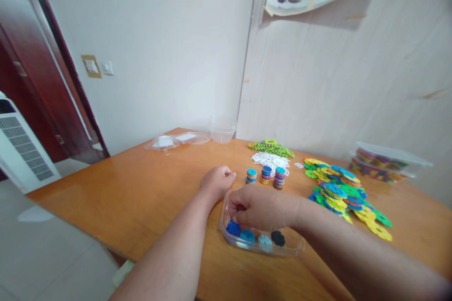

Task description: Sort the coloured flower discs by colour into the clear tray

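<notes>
A clear plastic container [287,247] sits in front of me on the table. Along its near side lie toothed plastic discs: a dark blue disc [233,228], a mid-blue disc [247,236], a pale blue disc [265,243] and a black disc [278,238]. My right hand [259,207] reaches over the container, its fingers curled down inside near the dark blue disc; whatever they pinch is hidden. Just beyond the container's left end, my left hand [218,181] rests on the table as a loose fist, with nothing seen in it.
Behind my hands stand three short disc stacks [266,175]. Farther back lie white pieces [270,161] and green pieces [273,148]. Large flower discs [339,190] heap at right, before lidded boxes [381,164]. A clear tub [223,131] and lids [176,140] stand near the wall.
</notes>
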`<move>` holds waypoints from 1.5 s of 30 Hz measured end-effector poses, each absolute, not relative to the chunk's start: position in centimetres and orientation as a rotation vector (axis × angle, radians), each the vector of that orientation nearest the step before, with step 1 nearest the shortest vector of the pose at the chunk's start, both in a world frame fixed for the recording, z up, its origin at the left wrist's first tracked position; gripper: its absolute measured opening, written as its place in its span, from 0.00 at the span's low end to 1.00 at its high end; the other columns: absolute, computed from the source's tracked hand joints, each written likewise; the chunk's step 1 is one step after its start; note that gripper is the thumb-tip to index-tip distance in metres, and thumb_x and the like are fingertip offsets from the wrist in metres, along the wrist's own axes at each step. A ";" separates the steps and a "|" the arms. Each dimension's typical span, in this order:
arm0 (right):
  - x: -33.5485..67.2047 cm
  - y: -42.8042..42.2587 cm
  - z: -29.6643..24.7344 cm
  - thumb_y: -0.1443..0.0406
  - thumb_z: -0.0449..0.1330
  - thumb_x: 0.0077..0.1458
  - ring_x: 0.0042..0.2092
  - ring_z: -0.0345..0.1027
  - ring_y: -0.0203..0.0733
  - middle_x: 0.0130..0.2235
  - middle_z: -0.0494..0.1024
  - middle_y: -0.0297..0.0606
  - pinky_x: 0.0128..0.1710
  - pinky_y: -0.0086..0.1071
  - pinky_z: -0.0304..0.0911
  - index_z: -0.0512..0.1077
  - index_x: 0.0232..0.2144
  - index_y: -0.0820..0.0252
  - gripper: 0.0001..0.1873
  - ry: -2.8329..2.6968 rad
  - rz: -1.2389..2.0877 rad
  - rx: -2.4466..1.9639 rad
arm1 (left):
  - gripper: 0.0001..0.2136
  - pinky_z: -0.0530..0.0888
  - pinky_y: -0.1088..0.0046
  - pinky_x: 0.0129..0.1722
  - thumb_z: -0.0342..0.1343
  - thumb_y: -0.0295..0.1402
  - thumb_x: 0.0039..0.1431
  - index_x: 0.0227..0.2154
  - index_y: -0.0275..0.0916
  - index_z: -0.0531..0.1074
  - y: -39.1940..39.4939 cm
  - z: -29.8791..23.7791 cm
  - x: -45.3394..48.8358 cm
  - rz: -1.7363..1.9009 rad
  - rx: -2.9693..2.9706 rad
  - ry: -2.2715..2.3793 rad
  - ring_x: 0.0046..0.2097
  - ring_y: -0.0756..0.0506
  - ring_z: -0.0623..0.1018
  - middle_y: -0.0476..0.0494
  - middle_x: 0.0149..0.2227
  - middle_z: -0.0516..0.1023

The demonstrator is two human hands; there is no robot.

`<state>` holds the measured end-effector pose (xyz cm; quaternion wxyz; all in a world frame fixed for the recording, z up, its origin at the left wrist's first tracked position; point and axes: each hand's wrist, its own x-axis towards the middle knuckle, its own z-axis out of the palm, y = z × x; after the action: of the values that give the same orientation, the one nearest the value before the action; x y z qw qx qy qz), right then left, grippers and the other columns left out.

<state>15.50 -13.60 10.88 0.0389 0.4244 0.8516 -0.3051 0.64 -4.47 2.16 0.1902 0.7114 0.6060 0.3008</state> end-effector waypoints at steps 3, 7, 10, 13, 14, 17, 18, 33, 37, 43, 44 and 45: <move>15.0 -13.9 11.3 0.70 0.52 0.48 0.25 0.67 0.34 0.27 0.77 0.32 0.21 0.22 0.55 0.75 0.32 0.59 0.12 2.679 -0.834 1.234 | 0.14 0.58 0.74 0.25 0.52 0.44 0.56 0.31 0.40 0.76 -4.4 2.1 0.6 0.837 2.013 1.707 0.31 0.47 0.74 0.45 0.30 0.79; 14.8 -14.0 11.5 0.69 0.53 0.48 0.29 0.69 0.34 0.30 0.79 0.33 0.25 0.22 0.56 0.76 0.32 0.59 0.13 2.716 -0.766 1.201 | 0.14 0.59 0.74 0.26 0.52 0.44 0.56 0.31 0.40 0.76 -4.5 2.2 0.6 0.837 2.015 1.713 0.31 0.47 0.74 0.45 0.31 0.80; 15.0 -14.0 11.5 0.69 0.53 0.49 0.29 0.69 0.34 0.31 0.79 0.32 0.25 0.22 0.57 0.76 0.33 0.58 0.13 2.707 -0.781 1.225 | 0.14 0.60 0.74 0.27 0.52 0.44 0.56 0.32 0.40 0.77 -4.6 2.2 0.6 0.823 2.010 1.725 0.32 0.47 0.74 0.45 0.31 0.80; 15.2 -13.9 11.4 0.69 0.54 0.48 0.28 0.68 0.34 0.30 0.78 0.32 0.24 0.22 0.56 0.76 0.33 0.58 0.12 2.703 -0.799 1.260 | 0.14 0.60 0.74 0.27 0.52 0.44 0.56 0.32 0.41 0.77 -4.5 2.1 0.6 0.825 2.010 1.732 0.32 0.47 0.74 0.45 0.32 0.80; 15.2 -13.9 11.3 0.69 0.54 0.47 0.28 0.68 0.34 0.29 0.78 0.32 0.24 0.22 0.56 0.76 0.32 0.58 0.11 2.700 -0.792 1.265 | 0.14 0.60 0.74 0.27 0.52 0.45 0.56 0.32 0.41 0.77 -4.5 2.1 0.6 0.828 2.013 1.731 0.32 0.47 0.74 0.46 0.32 0.80; 15.2 -13.8 11.2 0.67 0.56 0.46 0.28 0.68 0.34 0.28 0.77 0.31 0.23 0.23 0.55 0.75 0.30 0.58 0.08 2.706 -0.735 1.248 | 0.14 0.60 0.74 0.27 0.52 0.44 0.56 0.31 0.41 0.76 -4.4 1.9 0.6 0.832 2.025 1.723 0.32 0.47 0.74 0.46 0.33 0.80; 15.2 -13.8 11.1 0.67 0.57 0.46 0.27 0.67 0.34 0.28 0.77 0.31 0.23 0.23 0.54 0.75 0.30 0.57 0.08 2.703 -0.730 1.246 | 0.14 0.60 0.74 0.27 0.51 0.44 0.56 0.31 0.41 0.76 -4.4 1.8 0.6 0.832 2.028 1.721 0.32 0.47 0.74 0.46 0.33 0.80; 21.9 -9.9 14.5 0.59 0.52 0.57 0.28 0.65 0.35 0.29 0.74 0.34 0.24 0.26 0.57 0.72 0.38 0.58 0.13 2.911 -0.721 2.131 | 0.14 0.59 0.74 0.26 0.51 0.43 0.56 0.28 0.40 0.75 -4.9 2.6 0.5 0.844 2.039 1.690 0.32 0.47 0.73 0.45 0.31 0.79; 23.2 -7.4 13.0 0.58 0.52 0.57 0.30 0.67 0.37 0.31 0.77 0.36 0.28 0.28 0.59 0.74 0.38 0.59 0.15 2.903 -0.306 2.195 | 0.14 0.58 0.76 0.27 0.50 0.44 0.57 0.29 0.40 0.75 -4.5 2.0 0.3 0.852 2.050 1.679 0.32 0.48 0.73 0.47 0.30 0.78; 21.9 -7.0 11.3 0.58 0.60 0.49 0.42 0.70 0.43 0.42 0.78 0.40 0.39 0.31 0.61 0.77 0.43 0.56 0.18 2.902 -0.162 2.021 | 0.15 0.59 0.75 0.27 0.49 0.45 0.57 0.30 0.41 0.75 -4.1 1.5 0.1 0.854 2.063 1.657 0.32 0.47 0.74 0.48 0.30 0.78; 21.6 -7.1 11.1 0.57 0.61 0.49 0.42 0.70 0.43 0.42 0.79 0.40 0.39 0.32 0.61 0.77 0.43 0.56 0.19 2.891 -0.147 2.007 | 0.15 0.59 0.75 0.27 0.49 0.45 0.57 0.30 0.42 0.75 -4.1 1.5 0.1 0.851 2.063 1.658 0.32 0.47 0.74 0.48 0.30 0.78; 21.3 -7.2 10.9 0.56 0.61 0.49 0.42 0.70 0.44 0.41 0.79 0.40 0.40 0.32 0.60 0.77 0.43 0.56 0.20 2.876 -0.132 2.001 | 0.15 0.59 0.75 0.27 0.49 0.45 0.57 0.30 0.42 0.75 -4.1 1.5 0.1 0.847 2.061 1.662 0.32 0.47 0.74 0.48 0.30 0.79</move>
<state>21.30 -7.22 10.93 -0.1812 0.5613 0.8067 -0.0370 0.06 -4.12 1.51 0.1800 0.7293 0.5880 0.2999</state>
